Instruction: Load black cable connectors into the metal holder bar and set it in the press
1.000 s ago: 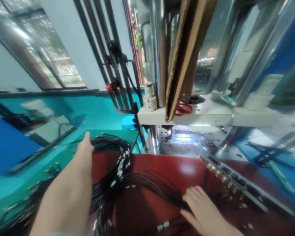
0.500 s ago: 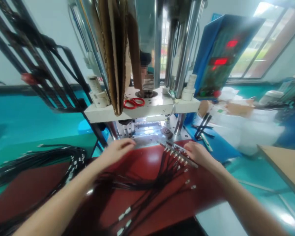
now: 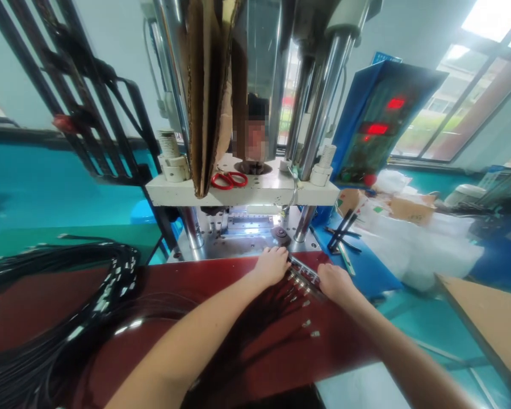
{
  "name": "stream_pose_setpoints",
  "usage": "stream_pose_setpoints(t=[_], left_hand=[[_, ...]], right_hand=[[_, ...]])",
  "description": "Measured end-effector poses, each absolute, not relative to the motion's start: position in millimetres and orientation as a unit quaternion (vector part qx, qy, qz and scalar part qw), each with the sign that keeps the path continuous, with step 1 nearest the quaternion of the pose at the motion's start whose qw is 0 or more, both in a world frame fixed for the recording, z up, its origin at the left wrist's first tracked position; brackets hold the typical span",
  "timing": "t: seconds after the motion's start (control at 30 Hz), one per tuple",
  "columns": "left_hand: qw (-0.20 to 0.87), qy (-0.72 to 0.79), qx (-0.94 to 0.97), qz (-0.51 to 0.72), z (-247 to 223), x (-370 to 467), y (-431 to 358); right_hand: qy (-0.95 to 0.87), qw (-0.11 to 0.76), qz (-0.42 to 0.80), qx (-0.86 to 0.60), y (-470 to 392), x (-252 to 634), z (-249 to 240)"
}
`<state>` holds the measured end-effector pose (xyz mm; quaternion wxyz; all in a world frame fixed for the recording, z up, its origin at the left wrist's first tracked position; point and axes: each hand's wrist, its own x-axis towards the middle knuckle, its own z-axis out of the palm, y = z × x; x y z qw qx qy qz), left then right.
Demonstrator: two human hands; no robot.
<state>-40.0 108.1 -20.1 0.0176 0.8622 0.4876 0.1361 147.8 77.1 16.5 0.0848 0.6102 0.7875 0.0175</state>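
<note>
Fixture bar with its cable ends sits at the far edge of the red desk, right by the press. Left hand and right hand pinch its ends with curled fingers; looks like loading, so next needs a straight, level push

My two bare arms reach forward, left hand palm down with fingers curled, right hand just beside it, also palm down with fingers bent, both wrists straight, hands close together but apart.
</note>
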Motion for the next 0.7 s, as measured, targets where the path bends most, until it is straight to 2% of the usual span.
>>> stream_pose_setpoints(t=[0.13,0.27,0.43,0.57,0.7], left_hand=[[-0.002,0.499,0.857,0.128,-22,-36,103],[-0.011,0.508,0.851,0.13,-23,-35,99],[0.004,0.504,0.853,0.136,-26,-35,99],[0.027,0.504,0.851,0.145,-12,-50,101],[0.126,0.447,0.876,0.131,37,-105,82]], right_hand=[[0.794,0.102,-0.011,0.599,90,150,20],[0.784,0.085,-0.02,0.615,94,148,32],[0.802,0.045,-0.073,0.591,86,150,82],[0.827,0.006,-0.094,0.554,66,199,121],[0.761,0.103,-0.065,0.637,40,286,123]])
